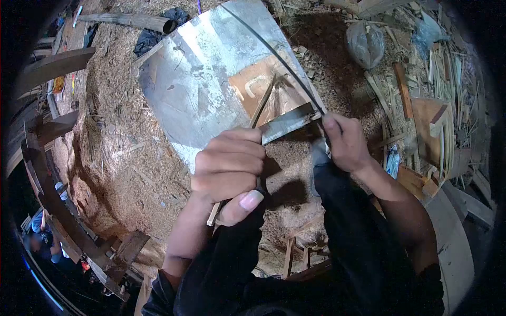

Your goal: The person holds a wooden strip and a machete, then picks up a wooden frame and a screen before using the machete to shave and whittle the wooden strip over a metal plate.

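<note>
My left hand [229, 166] is closed in a fist around a knife, whose flat blade [287, 125] points right toward my other hand. A narrow wooden strip [265, 99] sticks out above the same fist, and a pale stick end [213, 215] shows below it. Between thumb and fingers my right hand [345, 142] pinches a long, thin bamboo strip [274, 53] at the blade's tip. That strip curves up and left over a scuffed metal sheet [179, 68]. A brown patch with pale marks [253, 87] shows on the sheet beneath the blade.
Shavings [126, 174] cover the ground. A hollow pole [132, 21] and black plastic [150, 42] lie at upper left, a clear plastic bag [365, 45] at upper right. Boards [426, 126] and offcuts line the right. Curved timbers [50, 195] and a person [45, 231] are at left.
</note>
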Motion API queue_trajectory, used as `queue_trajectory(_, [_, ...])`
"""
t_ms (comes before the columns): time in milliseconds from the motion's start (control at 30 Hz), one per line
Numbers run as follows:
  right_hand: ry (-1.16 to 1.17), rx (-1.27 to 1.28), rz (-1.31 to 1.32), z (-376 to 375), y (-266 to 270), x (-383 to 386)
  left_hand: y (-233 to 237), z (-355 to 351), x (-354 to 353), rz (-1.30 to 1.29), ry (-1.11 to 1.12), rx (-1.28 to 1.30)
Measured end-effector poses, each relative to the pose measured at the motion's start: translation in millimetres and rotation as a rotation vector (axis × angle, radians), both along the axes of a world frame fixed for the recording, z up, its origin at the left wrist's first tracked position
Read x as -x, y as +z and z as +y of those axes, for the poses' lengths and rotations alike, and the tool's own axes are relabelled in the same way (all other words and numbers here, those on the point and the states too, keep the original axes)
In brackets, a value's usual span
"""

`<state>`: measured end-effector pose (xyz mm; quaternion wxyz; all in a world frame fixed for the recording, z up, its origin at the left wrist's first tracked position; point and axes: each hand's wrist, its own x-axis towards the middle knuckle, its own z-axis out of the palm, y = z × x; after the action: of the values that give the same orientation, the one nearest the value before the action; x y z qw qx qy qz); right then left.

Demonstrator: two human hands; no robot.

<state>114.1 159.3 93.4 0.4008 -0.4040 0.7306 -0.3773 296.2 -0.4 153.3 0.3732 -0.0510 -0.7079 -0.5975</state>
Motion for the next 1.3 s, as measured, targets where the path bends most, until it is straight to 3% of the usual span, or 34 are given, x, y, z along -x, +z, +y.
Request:
queue_trajectory(67, [0.032,0.1,-0.017,4.1,0.3,-1.9,-2.3,3.2,-0.2,0.007,0.02,-0.001])
queue_trajectory(167, [0.099,-0.033,-0.016,2.8,-1.9,-4.9,-1.4,4.4,1.0,0.018,0.054,-0.007])
queue_trajectory(267, [-0.051,-0.087,0.011,4.0,-5.7,-5.1,-1.0,4.7,0.9,0.003,0.067,-0.018])
queue_trajectory(367, [0.077,0.051,0.04,8.2,-5.4,-3.7,-2.7,8.1,-2.2,-0.017,0.124,-0.032])
queue_trajectory(433, [0.015,-0.121,0.052,0.6,-6.5,-9.5,-6.6,11.3,-8.0,-0.033,0.173,-0.05])
queue_trajectory(633, [-0.003,-0.023,0.038,-6.7,1.1,-11.8,-15.5,3.4,-23.2,0.032,0.339,-0.417])
queue_trajectory(833, [0.118,-0.036,0.033,-12.7,3.8,-19.8,-18.0,0.3,-27.2,0.038,0.317,-0.486])
queue_trajectory(1300, [0.1,-0.122,0.047,-18.4,11.9,-29.7,-27.6,-4.4,-33.0,0.134,0.309,-0.565])
